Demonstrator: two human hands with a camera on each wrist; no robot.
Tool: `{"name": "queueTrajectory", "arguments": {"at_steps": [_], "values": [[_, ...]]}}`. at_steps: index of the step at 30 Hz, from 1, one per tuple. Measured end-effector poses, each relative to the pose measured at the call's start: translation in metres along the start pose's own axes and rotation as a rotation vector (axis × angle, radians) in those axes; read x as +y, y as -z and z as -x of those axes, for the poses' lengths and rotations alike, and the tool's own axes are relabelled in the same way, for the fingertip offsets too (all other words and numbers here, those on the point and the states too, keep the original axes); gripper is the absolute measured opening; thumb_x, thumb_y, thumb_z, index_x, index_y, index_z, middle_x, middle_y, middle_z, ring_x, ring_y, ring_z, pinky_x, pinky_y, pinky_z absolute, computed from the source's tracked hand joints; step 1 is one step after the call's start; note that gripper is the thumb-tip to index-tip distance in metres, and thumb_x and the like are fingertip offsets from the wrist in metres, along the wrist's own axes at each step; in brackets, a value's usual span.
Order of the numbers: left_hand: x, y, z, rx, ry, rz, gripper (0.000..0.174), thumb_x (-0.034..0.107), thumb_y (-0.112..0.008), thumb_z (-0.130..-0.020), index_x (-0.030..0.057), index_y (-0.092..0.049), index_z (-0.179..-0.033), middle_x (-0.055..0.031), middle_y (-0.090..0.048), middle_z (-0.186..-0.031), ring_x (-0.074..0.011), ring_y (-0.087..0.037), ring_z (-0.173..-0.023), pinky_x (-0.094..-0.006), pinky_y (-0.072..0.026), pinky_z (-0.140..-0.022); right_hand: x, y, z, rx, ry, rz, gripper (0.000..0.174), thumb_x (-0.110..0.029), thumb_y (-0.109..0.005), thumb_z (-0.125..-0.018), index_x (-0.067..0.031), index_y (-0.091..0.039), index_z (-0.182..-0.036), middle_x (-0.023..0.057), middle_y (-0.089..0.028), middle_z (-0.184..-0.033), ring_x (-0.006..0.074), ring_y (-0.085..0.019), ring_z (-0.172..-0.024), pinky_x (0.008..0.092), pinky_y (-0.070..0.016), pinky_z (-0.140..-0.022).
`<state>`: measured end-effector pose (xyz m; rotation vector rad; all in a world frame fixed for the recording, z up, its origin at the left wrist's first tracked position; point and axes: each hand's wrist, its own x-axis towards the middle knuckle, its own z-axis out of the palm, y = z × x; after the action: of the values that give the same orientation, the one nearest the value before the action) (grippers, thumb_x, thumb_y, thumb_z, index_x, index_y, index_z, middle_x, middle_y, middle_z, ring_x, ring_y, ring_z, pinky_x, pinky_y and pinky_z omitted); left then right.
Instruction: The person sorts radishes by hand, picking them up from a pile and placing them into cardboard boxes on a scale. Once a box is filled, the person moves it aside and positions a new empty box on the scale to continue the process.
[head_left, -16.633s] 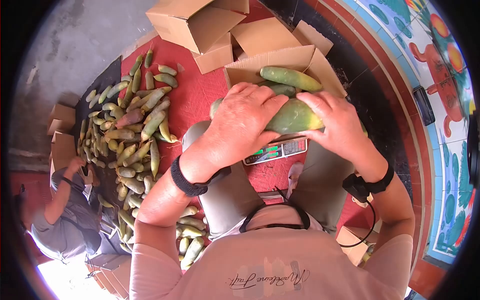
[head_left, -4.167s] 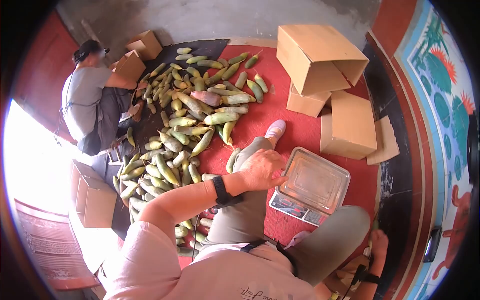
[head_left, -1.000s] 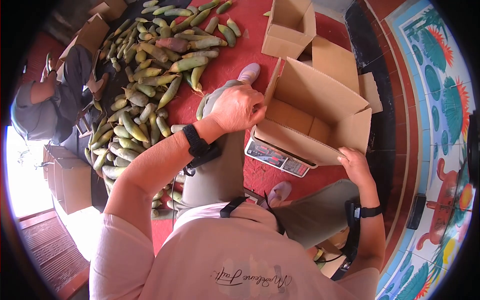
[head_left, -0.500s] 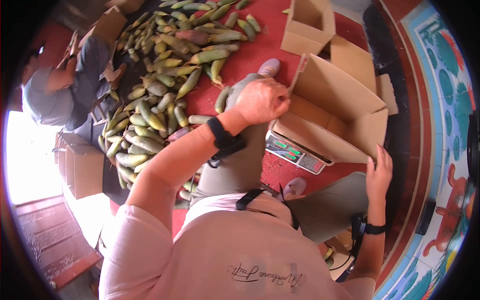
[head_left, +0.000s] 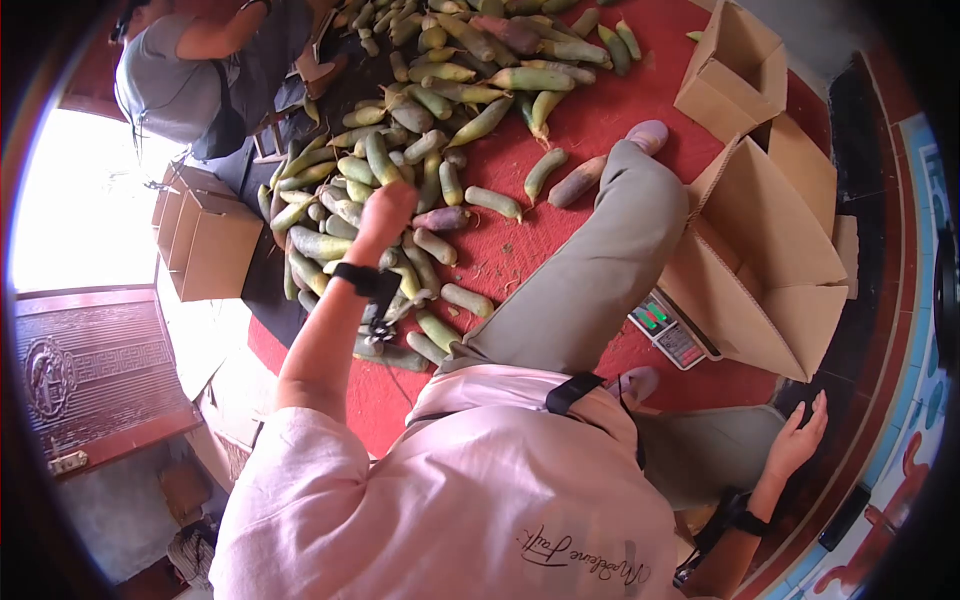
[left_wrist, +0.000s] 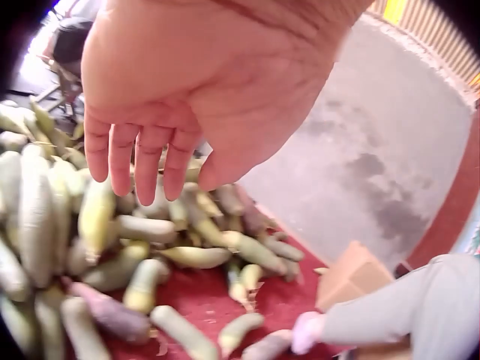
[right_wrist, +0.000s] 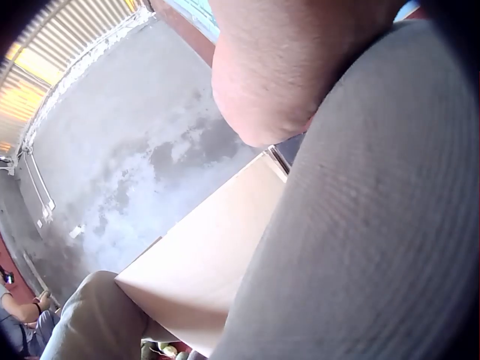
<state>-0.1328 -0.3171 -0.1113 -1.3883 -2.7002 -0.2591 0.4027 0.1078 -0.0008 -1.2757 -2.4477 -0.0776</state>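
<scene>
My left hand (head_left: pixel 388 212) is over the near part of a big pile of green radishes (head_left: pixel 318 243). In the left wrist view that hand (left_wrist: pixel 210 82) shows its palm, fingers loosely bent downward above the radishes (left_wrist: pixel 97 217), with nothing in it. A cardboard box (head_left: pixel 770 325), flaps up, stands on a digital scale (head_left: pixel 672 332) between my legs. Away from the box's near corner, beside my thigh, is my right hand (head_left: pixel 797 440), fingers extended and holding nothing. Only part of the right hand (right_wrist: pixel 270 82) shows in its wrist view, partly hidden behind a trouser leg.
Another person (head_left: pixel 185 75) sits at the far left of the pile. Cardboard boxes stand at the left (head_left: pixel 215 245) and far right (head_left: pixel 735 75). Several loose radishes, among them a purplish one (head_left: pixel 578 183), lie on the red mat (head_left: pixel 500 250) by my left leg.
My left hand has left the box's edge and swung left over the pile. My right hand has let go of the box's corner. Earlier, a clear tray sat on the scale without the box.
</scene>
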Motion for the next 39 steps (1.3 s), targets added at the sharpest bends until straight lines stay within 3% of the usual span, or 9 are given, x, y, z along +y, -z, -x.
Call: {"name": "queueTrajectory", "arguments": {"at_steps": [1, 3, 4, 6, 8, 10, 13, 22, 39], "values": [[-0.027, -0.024, 0.034, -0.007, 0.234, 0.113, 0.018, 0.018, -0.047, -0.081, 0.0044, -0.058, -0.076, -0.0132, -0.057, -0.081, -0.0335, -0.057, -0.074, -0.043, -0.0475, -0.066, -0.001, 0.0, 0.0, 0.014, 0.024, 0.025, 0.033, -0.012, -0.052, -0.087, -0.0037, -0.049, -0.119, 0.0149, -0.057, -0.107, 0.0286, -0.055, -0.1, 0.0368, -0.0414, -0.087], [-0.061, -0.045, 0.09, -0.352, 0.139, -0.248, 0.019, 0.014, -0.047, -0.079, 0.0004, -0.06, -0.077, -0.0174, -0.059, -0.075, -0.0335, -0.06, -0.074, -0.0425, -0.0495, -0.066, -0.001, -0.001, -0.001, 0.018, 0.045, 0.032, 0.033, -0.011, -0.051, -0.087, -0.0034, -0.049, -0.119, 0.0148, -0.057, -0.107, 0.0286, -0.055, -0.1, 0.0368, -0.0416, -0.087], [-0.061, -0.051, 0.112, -0.493, 0.335, -0.261, 0.022, 0.016, -0.047, -0.078, -0.0019, -0.06, -0.08, -0.0204, -0.061, -0.079, -0.0361, -0.061, -0.074, -0.0428, -0.0505, -0.069, -0.001, -0.002, -0.001, 0.029, 0.06, 0.038, 0.032, -0.011, -0.051, -0.087, -0.0031, -0.05, -0.118, 0.0148, -0.058, -0.106, 0.0286, -0.055, -0.099, 0.0367, -0.0418, -0.086], [-0.078, -0.089, 0.165, -0.569, 0.721, -0.063, 0.026, 0.022, -0.052, -0.075, 0.0011, -0.063, -0.084, -0.0231, -0.062, -0.092, -0.0371, -0.061, -0.083, -0.0419, -0.0493, -0.078, -0.004, -0.002, -0.003, 0.017, 0.062, 0.037, 0.031, -0.01, -0.051, -0.087, -0.0029, -0.05, -0.118, 0.0149, -0.058, -0.106, 0.0285, -0.055, -0.099, 0.0367, -0.042, -0.086], [-0.085, -0.118, 0.211, -0.649, 0.672, 0.021, 0.035, 0.029, -0.057, -0.072, 0.0045, -0.063, -0.096, -0.0214, -0.062, -0.093, -0.0341, -0.06, -0.092, -0.0389, -0.047, -0.084, -0.007, -0.003, -0.005, 0.005, 0.065, 0.036, 0.031, -0.01, -0.051, -0.088, -0.0026, -0.051, -0.117, 0.0149, -0.058, -0.107, 0.0285, -0.056, -0.098, 0.0366, -0.0422, -0.086], [-0.037, -0.086, 0.2, -0.576, 0.997, 0.18, 0.039, 0.028, -0.058, -0.07, 0.005, -0.062, -0.102, -0.0203, -0.062, -0.098, -0.033, -0.058, -0.096, -0.0378, -0.0456, -0.086, -0.008, -0.004, -0.007, -0.008, 0.091, 0.057, 0.03, -0.01, -0.051, -0.087, -0.0026, -0.051, -0.117, 0.0151, -0.058, -0.106, 0.0285, -0.056, -0.098, 0.0367, -0.0423, -0.086], [-0.008, -0.078, 0.194, -0.656, 1.059, 0.215, 0.045, 0.027, -0.059, -0.069, 0.0073, -0.059, -0.109, -0.019, -0.055, -0.114, -0.0309, -0.052, -0.108, -0.0357, -0.0406, -0.094, -0.008, -0.005, -0.011, -0.013, 0.149, 0.107, 0.03, -0.01, -0.051, -0.087, -0.0025, -0.052, -0.116, 0.0151, -0.059, -0.106, 0.0284, -0.056, -0.098, 0.0367, -0.0424, -0.086], [0.019, -0.118, 0.193, -0.705, 0.797, 0.028, 0.046, 0.044, -0.056, -0.08, 0.0142, -0.053, -0.114, -0.0082, -0.047, -0.119, -0.0255, -0.042, -0.116, -0.0462, -0.0383, -0.089, -0.014, -0.002, -0.011, -0.038, 0.147, 0.114, 0.029, -0.008, -0.051, -0.086, -0.0008, -0.052, -0.114, 0.0157, -0.059, -0.105, 0.029, -0.057, -0.096, 0.0367, -0.0424, -0.085], [0.008, -0.143, 0.193, -0.713, 0.619, -0.212, 0.036, 0.041, -0.056, -0.078, 0.0129, -0.06, -0.1, -0.003, -0.053, -0.103, -0.0211, -0.048, -0.101, -0.0398, -0.0358, -0.085, -0.019, 0.0, -0.013, -0.106, 0.168, 0.236, 0.027, -0.011, -0.049, -0.087, -0.003, -0.053, -0.112, 0.0152, -0.057, -0.105, 0.0321, -0.054, -0.098, 0.0386, -0.041, -0.085]]}}
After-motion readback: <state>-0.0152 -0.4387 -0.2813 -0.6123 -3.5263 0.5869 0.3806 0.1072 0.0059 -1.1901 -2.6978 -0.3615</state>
